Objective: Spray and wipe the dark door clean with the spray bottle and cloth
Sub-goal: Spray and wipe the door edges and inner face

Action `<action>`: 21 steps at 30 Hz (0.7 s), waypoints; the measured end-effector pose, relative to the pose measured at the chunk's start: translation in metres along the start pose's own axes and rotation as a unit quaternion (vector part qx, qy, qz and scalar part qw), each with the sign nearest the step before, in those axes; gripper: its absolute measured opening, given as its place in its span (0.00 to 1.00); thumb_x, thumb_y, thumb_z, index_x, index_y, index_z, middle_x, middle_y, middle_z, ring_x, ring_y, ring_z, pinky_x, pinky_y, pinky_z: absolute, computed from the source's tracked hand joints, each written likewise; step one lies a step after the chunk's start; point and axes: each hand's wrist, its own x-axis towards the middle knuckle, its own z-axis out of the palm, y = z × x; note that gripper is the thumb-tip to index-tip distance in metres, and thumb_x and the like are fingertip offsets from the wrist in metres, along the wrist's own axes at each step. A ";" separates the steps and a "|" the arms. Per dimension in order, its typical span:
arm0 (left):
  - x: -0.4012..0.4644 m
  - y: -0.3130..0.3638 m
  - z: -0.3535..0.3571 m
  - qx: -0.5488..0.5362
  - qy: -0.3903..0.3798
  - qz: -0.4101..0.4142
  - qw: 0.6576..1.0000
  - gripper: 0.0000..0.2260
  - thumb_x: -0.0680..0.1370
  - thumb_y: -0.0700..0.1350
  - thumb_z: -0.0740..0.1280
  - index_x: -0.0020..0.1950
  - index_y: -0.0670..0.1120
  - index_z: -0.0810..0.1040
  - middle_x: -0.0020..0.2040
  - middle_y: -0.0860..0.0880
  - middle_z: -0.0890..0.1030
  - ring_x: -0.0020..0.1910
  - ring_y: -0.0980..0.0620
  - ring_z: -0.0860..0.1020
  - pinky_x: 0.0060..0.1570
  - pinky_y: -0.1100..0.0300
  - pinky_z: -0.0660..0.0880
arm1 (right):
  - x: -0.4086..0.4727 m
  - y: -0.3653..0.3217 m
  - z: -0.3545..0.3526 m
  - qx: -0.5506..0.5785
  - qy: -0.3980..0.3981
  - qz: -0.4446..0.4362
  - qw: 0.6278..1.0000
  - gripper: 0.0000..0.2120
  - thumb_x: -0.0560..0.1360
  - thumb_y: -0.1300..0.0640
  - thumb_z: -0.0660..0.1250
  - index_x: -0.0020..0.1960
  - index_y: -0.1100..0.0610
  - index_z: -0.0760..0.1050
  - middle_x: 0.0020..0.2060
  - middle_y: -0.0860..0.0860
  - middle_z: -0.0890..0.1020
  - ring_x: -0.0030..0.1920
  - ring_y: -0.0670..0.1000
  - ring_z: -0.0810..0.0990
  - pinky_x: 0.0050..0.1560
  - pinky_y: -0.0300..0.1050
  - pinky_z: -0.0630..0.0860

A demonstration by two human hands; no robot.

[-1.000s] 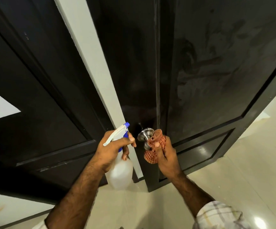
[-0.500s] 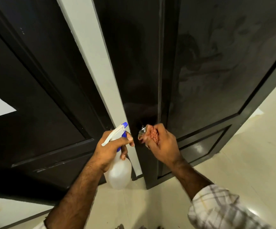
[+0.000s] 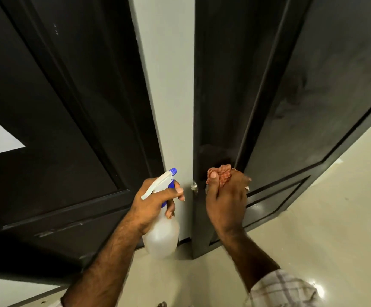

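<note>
The dark panelled door (image 3: 302,103) stands ajar on the right, its surface streaked with dull smears. My right hand (image 3: 225,196) grips a bunched orange checked cloth (image 3: 222,176) and is wrapped over the door knob, which is hidden under it. A small metal latch (image 3: 194,187) shows on the door's edge. My left hand (image 3: 155,202) holds a translucent white spray bottle (image 3: 161,238) by its neck, with the white and blue nozzle (image 3: 165,179) pointing up and right, just left of the door's edge.
A second dark door (image 3: 53,120) fills the left side. A pale wall strip (image 3: 169,85) separates the two doors. Glossy cream floor tiles (image 3: 313,229) spread to the right and below. A checked sleeve (image 3: 284,289) covers my right forearm.
My right hand has closed over the knob with the cloth, covering it. The door has swung, widening the pale gap beside it. The left hand has kept the bottle where it was.
</note>
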 end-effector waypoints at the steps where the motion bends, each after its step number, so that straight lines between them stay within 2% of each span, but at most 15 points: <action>1: 0.003 -0.002 -0.008 -0.002 -0.009 0.000 1.000 0.17 0.72 0.53 0.74 0.47 0.39 0.84 0.46 0.37 0.86 0.27 0.43 0.76 0.39 0.51 0.78 | -0.009 0.004 0.006 -0.040 -0.002 -0.025 0.999 0.26 0.83 0.35 0.59 0.68 0.54 0.68 0.63 0.56 0.75 0.58 0.59 0.79 0.53 0.57 0.83; 3: 0.011 -0.004 -0.018 -0.010 -0.031 0.005 0.999 0.17 0.71 0.54 0.74 0.47 0.39 0.84 0.45 0.37 0.86 0.27 0.40 0.75 0.37 0.52 0.78 | -0.022 0.014 0.007 -0.084 -0.015 -0.062 0.994 0.26 0.83 0.38 0.65 0.72 0.54 0.71 0.69 0.58 0.72 0.64 0.62 0.76 0.60 0.62 0.81; 6: 0.023 -0.007 -0.031 -0.032 -0.074 0.008 0.997 0.17 0.72 0.52 0.75 0.46 0.38 0.84 0.45 0.35 0.85 0.29 0.40 0.74 0.37 0.53 0.77 | -0.039 0.025 0.006 -0.158 -0.015 -0.149 0.976 0.29 0.82 0.42 0.69 0.77 0.58 0.73 0.73 0.61 0.72 0.70 0.65 0.73 0.63 0.66 0.78; 8: 0.029 -0.007 -0.035 -0.032 -0.094 0.004 0.995 0.15 0.73 0.49 0.75 0.46 0.37 0.83 0.44 0.34 0.85 0.28 0.41 0.74 0.37 0.50 0.75 | -0.039 0.032 0.002 -0.174 0.004 -0.217 0.961 0.26 0.82 0.48 0.71 0.75 0.60 0.76 0.70 0.62 0.74 0.67 0.65 0.75 0.59 0.65 0.79; 9: 0.032 -0.007 -0.039 -0.035 -0.108 0.001 0.994 0.13 0.74 0.47 0.75 0.45 0.36 0.82 0.44 0.33 0.85 0.27 0.42 0.73 0.37 0.48 0.74 | -0.035 0.029 0.001 -0.158 0.016 -0.219 0.963 0.23 0.82 0.50 0.71 0.73 0.60 0.77 0.66 0.61 0.77 0.64 0.63 0.77 0.55 0.62 0.80; 10: 0.034 -0.008 -0.041 -0.039 -0.119 -0.001 0.992 0.11 0.74 0.45 0.74 0.45 0.36 0.82 0.44 0.33 0.84 0.26 0.43 0.72 0.37 0.46 0.73 | -0.031 0.022 -0.001 -0.106 0.028 -0.188 0.976 0.20 0.83 0.52 0.70 0.72 0.58 0.77 0.63 0.58 0.80 0.59 0.59 0.80 0.53 0.58 0.82; 12: 0.037 -0.007 -0.048 -0.039 -0.140 -0.005 0.989 0.10 0.75 0.44 0.74 0.45 0.37 0.82 0.45 0.33 0.84 0.24 0.44 0.71 0.37 0.46 0.73 | -0.014 0.002 -0.003 0.087 0.078 -0.008 0.993 0.14 0.85 0.52 0.68 0.69 0.53 0.74 0.54 0.52 0.85 0.49 0.53 0.87 0.46 0.52 0.85; 14: 0.039 -0.006 -0.055 -0.037 -0.161 -0.005 0.986 0.09 0.75 0.46 0.74 0.45 0.39 0.82 0.46 0.34 0.85 0.24 0.44 0.72 0.37 0.50 0.74 | 0.012 -0.006 -0.005 0.232 0.119 0.192 0.946 0.11 0.85 0.49 0.68 0.65 0.50 0.71 0.51 0.53 0.87 0.46 0.53 0.88 0.42 0.48 0.85; 15: 0.039 -0.007 -0.057 -0.037 -0.167 -0.009 0.985 0.10 0.75 0.47 0.74 0.46 0.40 0.83 0.46 0.34 0.85 0.25 0.44 0.72 0.36 0.51 0.74 | 0.023 -0.003 -0.006 0.238 0.110 0.260 0.929 0.10 0.84 0.47 0.68 0.62 0.49 0.72 0.53 0.56 0.86 0.47 0.54 0.88 0.43 0.49 0.84; 18: 0.039 -0.010 -0.066 -0.038 -0.172 -0.032 0.984 0.18 0.72 0.52 0.76 0.53 0.39 0.81 0.48 0.36 0.86 0.26 0.45 0.73 0.38 0.50 0.76 | 0.026 0.004 -0.008 0.275 0.019 0.365 0.889 0.14 0.84 0.42 0.65 0.60 0.51 0.78 0.54 0.57 0.87 0.51 0.59 0.88 0.52 0.61 0.86; 19: 0.039 -0.011 -0.069 -0.036 -0.173 -0.036 0.984 0.19 0.72 0.52 0.76 0.54 0.40 0.81 0.48 0.37 0.86 0.27 0.46 0.74 0.38 0.50 0.77 | 0.021 0.001 -0.009 0.329 -0.009 0.397 0.857 0.15 0.84 0.42 0.65 0.61 0.52 0.79 0.53 0.57 0.88 0.52 0.61 0.88 0.55 0.67 0.85; 21: 0.039 -0.013 -0.073 -0.030 -0.180 -0.034 0.983 0.16 0.73 0.52 0.75 0.53 0.41 0.81 0.48 0.38 0.86 0.27 0.46 0.74 0.38 0.50 0.78 | 0.011 -0.005 -0.011 0.454 -0.044 0.439 0.774 0.14 0.83 0.49 0.67 0.64 0.56 0.80 0.57 0.61 0.87 0.58 0.66 0.87 0.58 0.74 0.82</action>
